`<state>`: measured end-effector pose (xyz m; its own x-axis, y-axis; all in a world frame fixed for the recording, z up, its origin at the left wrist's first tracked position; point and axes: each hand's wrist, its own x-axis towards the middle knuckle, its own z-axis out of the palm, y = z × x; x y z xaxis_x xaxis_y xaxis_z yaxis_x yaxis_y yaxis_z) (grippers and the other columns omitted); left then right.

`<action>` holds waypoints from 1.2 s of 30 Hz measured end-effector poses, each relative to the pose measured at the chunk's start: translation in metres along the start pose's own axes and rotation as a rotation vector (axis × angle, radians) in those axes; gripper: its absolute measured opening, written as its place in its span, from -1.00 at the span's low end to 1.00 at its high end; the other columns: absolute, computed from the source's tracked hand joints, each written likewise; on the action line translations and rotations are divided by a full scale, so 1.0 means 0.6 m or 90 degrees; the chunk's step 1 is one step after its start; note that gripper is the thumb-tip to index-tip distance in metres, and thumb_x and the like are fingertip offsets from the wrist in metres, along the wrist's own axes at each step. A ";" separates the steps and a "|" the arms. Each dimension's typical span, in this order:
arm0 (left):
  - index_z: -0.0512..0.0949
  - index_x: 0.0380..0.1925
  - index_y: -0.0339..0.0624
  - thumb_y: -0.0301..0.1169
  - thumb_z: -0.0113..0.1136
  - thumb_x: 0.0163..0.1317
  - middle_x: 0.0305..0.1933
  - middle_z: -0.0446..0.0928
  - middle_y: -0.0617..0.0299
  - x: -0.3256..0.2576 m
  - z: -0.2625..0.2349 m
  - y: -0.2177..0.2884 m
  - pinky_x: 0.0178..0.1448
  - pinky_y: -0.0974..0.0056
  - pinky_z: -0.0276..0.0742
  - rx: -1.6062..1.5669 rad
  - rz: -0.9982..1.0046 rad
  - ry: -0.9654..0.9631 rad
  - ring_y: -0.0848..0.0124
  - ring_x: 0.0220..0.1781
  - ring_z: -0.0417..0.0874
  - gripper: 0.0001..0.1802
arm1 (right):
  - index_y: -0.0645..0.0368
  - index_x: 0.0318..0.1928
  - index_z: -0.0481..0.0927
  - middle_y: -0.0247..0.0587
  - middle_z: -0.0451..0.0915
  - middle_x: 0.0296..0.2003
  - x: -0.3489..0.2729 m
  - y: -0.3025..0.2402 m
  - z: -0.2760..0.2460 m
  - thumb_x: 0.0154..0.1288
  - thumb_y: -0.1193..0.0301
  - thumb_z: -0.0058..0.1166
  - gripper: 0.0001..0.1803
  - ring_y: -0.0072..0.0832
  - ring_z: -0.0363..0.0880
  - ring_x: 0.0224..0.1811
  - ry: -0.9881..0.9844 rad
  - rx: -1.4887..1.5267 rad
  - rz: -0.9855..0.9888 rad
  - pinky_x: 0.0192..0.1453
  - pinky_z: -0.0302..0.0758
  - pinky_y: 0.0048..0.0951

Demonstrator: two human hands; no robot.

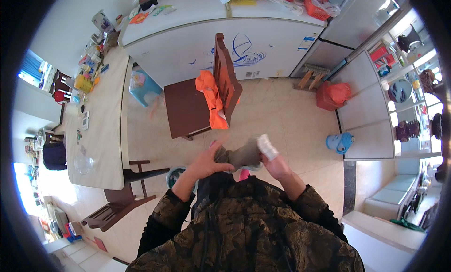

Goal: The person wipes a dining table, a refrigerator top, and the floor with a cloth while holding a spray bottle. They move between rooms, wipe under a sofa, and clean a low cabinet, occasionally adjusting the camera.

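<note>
A large white chest freezer (221, 42) is seen far beyond the hands, its lid crowded with small items and a red basket (315, 4). To the left of the hands, well apart from them, a long pale table (101, 126) is set along the wall, with bottles and packets gathered at its far end and a clear glass bowl (84, 164) near its close end. A dark wooden chair (197, 103) is placed just beyond the hands, and an orange cloth (211, 100) is draped over its back. A second wooden chair (122, 197) is tucked under the table, left of the left forearm. Off to the right, white cabinets (366, 112) are lined up, with a red bag (334, 94) and a blue kettle (339, 142) on the tiled floor in front of them. A small blue stool (142, 86) is set between the table and the freezer. Between the two hands a grey-brown cloth (242, 155) is held up over the floor, in front of the patterned jacket (249, 225). The left hand (206, 163) is closed over the cloth's left end, thumb laid across it. The right hand (275, 166) is closed on the right end, where a small white tag or paper (268, 146) is pinched at the fingertips; exactly what it is cannot be told through the blur.
</note>
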<state>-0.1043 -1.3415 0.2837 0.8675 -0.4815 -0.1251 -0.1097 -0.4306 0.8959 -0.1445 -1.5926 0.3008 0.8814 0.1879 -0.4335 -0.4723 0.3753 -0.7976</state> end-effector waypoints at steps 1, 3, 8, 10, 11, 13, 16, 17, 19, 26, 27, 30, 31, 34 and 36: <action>0.51 0.22 -0.17 -0.38 0.46 0.07 0.05 0.66 0.01 0.012 -0.003 -0.009 0.19 0.18 0.52 0.027 -0.061 -0.061 0.21 0.09 0.68 -0.35 | 0.24 0.16 0.56 -0.25 0.61 0.14 0.021 0.000 0.013 0.59 -0.01 -0.15 -0.44 -0.33 0.56 0.17 0.002 -0.082 0.037 0.30 0.40 -0.33; 0.58 0.11 -0.20 -0.36 0.49 0.02 -0.05 0.69 -0.02 0.042 -0.016 -0.036 0.12 0.17 0.55 0.060 -0.123 -0.164 0.20 0.01 0.71 -0.41 | 0.20 0.09 0.60 -0.21 0.66 0.02 0.070 -0.011 0.031 0.55 0.10 -0.02 -0.57 -0.27 0.62 0.03 -0.201 -0.380 -0.054 0.17 0.48 -0.34; 0.62 -0.12 -0.34 -0.29 0.37 0.10 -0.26 0.65 -0.04 0.064 -0.105 -0.134 -0.06 0.15 0.56 -0.048 -0.255 -0.081 0.20 -0.22 0.69 -0.60 | 0.17 0.06 0.61 0.09 0.61 -0.05 0.275 0.020 0.046 0.42 0.26 0.00 -0.66 -0.02 0.61 0.08 0.011 -0.730 -0.284 0.15 0.50 -0.14; 0.60 -0.21 -0.37 -0.21 0.34 0.10 -0.34 0.58 -0.12 0.057 -0.145 -0.173 -0.14 0.11 0.53 -0.202 -0.315 -0.040 0.12 -0.26 0.66 -0.58 | 0.17 0.06 0.62 0.18 0.59 0.00 0.399 0.087 0.047 0.45 0.16 -0.02 -0.60 0.02 0.55 0.16 0.015 -0.745 -0.134 0.23 0.45 -0.13; 0.60 -0.21 -0.37 -0.22 0.34 0.10 -0.35 0.58 -0.10 0.049 -0.165 -0.189 -0.14 0.12 0.53 -0.154 -0.312 -0.024 0.16 -0.27 0.65 -0.59 | 0.18 0.07 0.62 0.22 0.58 0.02 0.454 0.126 0.044 0.46 0.12 -0.03 -0.57 0.04 0.52 0.20 0.022 -0.746 -0.034 0.28 0.43 -0.13; 0.60 -0.21 -0.37 -0.24 0.34 0.11 -0.38 0.57 -0.04 0.045 -0.199 -0.220 -0.15 0.14 0.52 -0.072 -0.314 -0.001 0.25 -0.29 0.63 -0.60 | 0.20 0.07 0.63 0.28 0.54 0.08 0.563 0.195 0.028 0.47 0.03 -0.04 -0.50 0.06 0.44 0.28 0.020 -0.632 0.025 0.35 0.37 -0.12; 0.60 -0.19 -0.37 -0.32 0.34 0.12 -0.37 0.59 0.05 0.029 -0.219 -0.251 -0.15 0.19 0.51 -0.214 -0.394 0.059 0.37 -0.30 0.57 -0.66 | 0.24 0.03 0.62 0.44 0.35 0.23 0.688 0.275 0.006 0.43 0.06 -0.02 -0.51 0.18 0.43 0.26 0.034 -0.712 0.095 0.32 0.40 -0.01; 0.61 -0.14 -0.39 -0.37 0.32 0.17 -0.31 0.64 0.10 0.021 -0.223 -0.260 -0.12 0.23 0.53 -0.225 -0.432 0.067 0.41 -0.24 0.59 -0.67 | 0.25 0.01 0.61 0.50 0.27 0.28 0.717 0.294 0.003 0.40 0.10 0.00 -0.54 0.24 0.45 0.23 0.043 -0.791 0.147 0.29 0.43 0.05; 0.61 -0.08 -0.42 -0.40 0.32 0.21 -0.25 0.67 0.10 0.007 -0.219 -0.279 -0.08 0.27 0.54 -0.281 -0.545 0.095 0.44 -0.18 0.61 -0.66 | 0.25 -0.05 0.65 0.62 0.24 0.27 0.771 0.314 -0.002 0.40 0.06 0.01 -0.53 0.29 0.41 0.24 0.113 -0.746 0.026 0.33 0.42 0.02; 0.60 0.06 -0.38 -0.45 0.26 0.27 -0.13 0.68 0.20 -0.014 -0.171 -0.337 -0.02 0.29 0.58 -0.369 -0.619 0.144 0.45 -0.13 0.65 -0.63 | 0.26 -0.09 0.63 0.35 0.54 0.10 0.923 0.303 -0.008 0.44 0.00 -0.03 -0.48 0.13 0.60 0.05 0.153 -0.800 0.102 0.11 0.54 -0.02; 0.60 0.06 -0.38 -0.45 0.26 0.27 -0.13 0.68 0.20 -0.012 -0.165 -0.337 -0.01 0.28 0.58 -0.380 -0.614 0.152 0.45 -0.12 0.65 -0.63 | 0.28 -0.11 0.63 0.32 0.56 0.07 0.925 0.297 -0.002 0.44 0.03 -0.01 -0.50 0.13 0.61 0.03 0.138 -0.769 0.205 0.07 0.54 -0.01; 0.62 -0.02 -0.40 -0.44 0.29 0.26 -0.15 0.65 0.22 -0.003 -0.148 -0.321 -0.03 0.32 0.55 -0.409 -0.639 0.181 0.48 -0.13 0.62 -0.68 | 0.29 -0.17 0.63 0.22 0.61 -0.10 0.872 0.286 0.065 0.42 0.06 0.03 -0.53 0.12 0.63 -0.05 0.115 -0.808 0.046 -0.01 0.54 -0.03; 0.63 -0.03 -0.39 -0.43 0.29 0.26 -0.16 0.66 0.22 0.001 -0.146 -0.313 -0.04 0.32 0.56 -0.433 -0.636 0.193 0.48 -0.14 0.62 -0.68 | 0.30 -0.19 0.62 0.18 0.59 -0.19 0.849 0.274 0.098 0.42 0.07 0.05 -0.54 0.10 0.61 -0.07 0.100 -0.759 -0.024 0.01 0.51 -0.06; 0.63 -0.05 -0.38 -0.42 0.31 0.24 -0.21 0.67 0.21 0.016 -0.150 -0.287 -0.07 0.31 0.57 -0.454 -0.605 0.194 0.48 -0.17 0.64 -0.68 | 0.28 -0.01 0.65 0.04 0.59 -0.25 0.761 0.196 0.179 0.39 0.22 0.15 -0.62 -0.04 0.59 -0.04 0.121 -0.695 -0.162 0.07 0.48 -0.15; 0.64 -0.06 -0.37 -0.41 0.32 0.22 -0.24 0.69 0.21 0.033 -0.164 -0.275 -0.08 0.31 0.58 -0.391 -0.590 0.151 0.48 -0.19 0.64 -0.67 | 0.26 0.01 0.67 -0.05 0.58 -0.29 0.716 0.109 0.207 0.37 0.31 0.19 -0.68 -0.18 0.60 -0.12 0.055 -0.601 -0.178 0.01 0.50 -0.27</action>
<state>-0.0215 -1.2046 0.1755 0.5675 0.0118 -0.8233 0.8219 -0.0667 0.5657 0.2048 -1.3746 0.1143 0.9765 0.1220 -0.1778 -0.0968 -0.4889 -0.8669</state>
